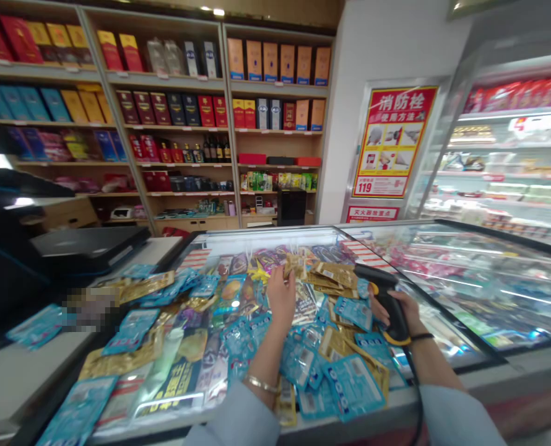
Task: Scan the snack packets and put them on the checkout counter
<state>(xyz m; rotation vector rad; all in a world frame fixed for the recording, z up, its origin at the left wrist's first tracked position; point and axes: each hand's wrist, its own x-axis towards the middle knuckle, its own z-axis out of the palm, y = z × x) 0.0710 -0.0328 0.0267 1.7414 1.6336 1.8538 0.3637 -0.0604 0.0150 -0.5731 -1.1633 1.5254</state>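
Before me the long glass-topped chest freezer (447,322) carries a spread of flat blue and gold foil snack packets (350,384). My right hand (403,310) is wrapped tight around 1 black and yellow handheld barcode scanner (387,297). My left hand (281,296) pinches 1 gold foil packet (294,265) above the heap.

A small shop, at the counter by the freezers.

Wall shelves (164,111) carry rows of boxed goods and bottles, a glass-topped chest freezer (465,279) and an open chiller (512,161) hold packaged food, and a barcode scanner (387,300) is over loose snack packets (238,334).
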